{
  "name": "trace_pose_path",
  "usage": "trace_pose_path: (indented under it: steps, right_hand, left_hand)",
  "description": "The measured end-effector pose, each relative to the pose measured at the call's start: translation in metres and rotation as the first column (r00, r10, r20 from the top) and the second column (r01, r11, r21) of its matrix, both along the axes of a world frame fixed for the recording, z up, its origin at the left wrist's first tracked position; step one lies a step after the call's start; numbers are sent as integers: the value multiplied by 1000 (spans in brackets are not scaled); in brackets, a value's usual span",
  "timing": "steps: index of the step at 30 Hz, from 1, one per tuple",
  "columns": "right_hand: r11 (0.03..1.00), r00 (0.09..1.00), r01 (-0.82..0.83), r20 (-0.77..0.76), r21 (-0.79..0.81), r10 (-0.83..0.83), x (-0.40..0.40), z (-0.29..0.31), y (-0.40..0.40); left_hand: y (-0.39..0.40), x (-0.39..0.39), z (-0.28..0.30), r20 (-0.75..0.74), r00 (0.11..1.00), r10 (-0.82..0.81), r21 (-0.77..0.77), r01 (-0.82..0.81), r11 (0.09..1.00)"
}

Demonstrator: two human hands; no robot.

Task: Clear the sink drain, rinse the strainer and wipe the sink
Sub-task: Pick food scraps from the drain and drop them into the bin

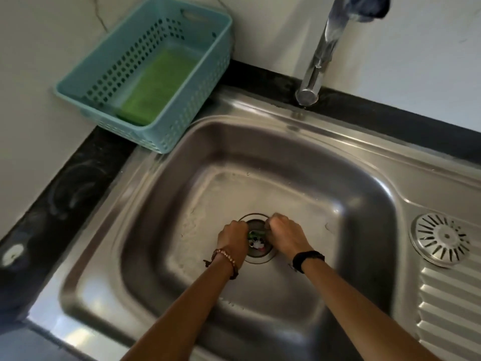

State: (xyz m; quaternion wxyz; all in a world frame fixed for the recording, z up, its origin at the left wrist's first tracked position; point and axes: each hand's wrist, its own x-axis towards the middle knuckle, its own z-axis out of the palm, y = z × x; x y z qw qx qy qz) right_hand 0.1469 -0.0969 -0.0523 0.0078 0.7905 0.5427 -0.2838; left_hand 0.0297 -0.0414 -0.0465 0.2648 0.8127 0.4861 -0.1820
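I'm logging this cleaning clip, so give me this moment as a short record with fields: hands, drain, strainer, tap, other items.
left hand: in the basin, fingers curled at the drain's left edge
right hand: fingers curled at the drain's right edge
drain: open, green and white scraps inside
strainer: off the drain, on the drainboard at right
tap: no stream visible
sink: droplets on the floor
basket: at the back left corner, holds a green sponge
grip: too blurred to tell what either hand holds
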Motion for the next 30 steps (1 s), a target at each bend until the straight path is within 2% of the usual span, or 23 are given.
trace_pose_path:
  steps: [3,7,11,13,15,16,18,19,22,24,26,28,30]
  right_hand:
    - [990,999,-37,10,-138,38,-18,-10,-2]
    - [990,999,-17,28,-137,21,-35,-21,-5]
    - [982,985,131,-94,-134,-144,-35,-12,-9]
    - [944,911,317,-248,-90,-329,-37,10,-7]
    - [833,696,544,-503,-97,-513,-49,45,-8]
    - [785,585,611,-609,-105,-536,-58,64,-10]
    - [747,457,659,-744,-85,-488,-80,103,-19]
    - [745,425,665,-789,-60,-443,-96,122,-25]
    - [767,375,642,-880,19,-292,-159,172,-49]
    - [809,347,586,-915,38,-208,-208,194,-67]
    - [863,345,500,-930,68,-127,-264,206,-84]
    - [922,396,370,-917,113,-46,-317,209,-98]
    - [970,441,204,-897,131,28,-372,198,-107]
  left_hand:
    - [2,-13,7,30,999,45,-14,-44,999]
    - [5,-29,16,88,985,148,-65,-142,988]
    - [4,-38,25,170,946,275,-148,-252,956]
    - [5,-45,38,255,902,347,-162,-314,935]
    - [2,-58,57,386,799,461,-208,-411,888]
    - [-1,-68,69,464,713,526,-268,-453,850]
    - [-13,-92,96,596,489,637,-407,-500,764]
    - [-23,-109,110,645,376,665,-460,-504,731]
    - [-61,-175,151,741,77,667,-549,-503,667]
    - [-91,-225,168,778,-60,625,-549,-550,630]
    - [-124,-282,177,799,-156,580,-538,-616,575]
    - [-154,-336,176,810,-198,552,-519,-681,517]
    - [-181,-394,165,794,-230,562,-512,-752,415]
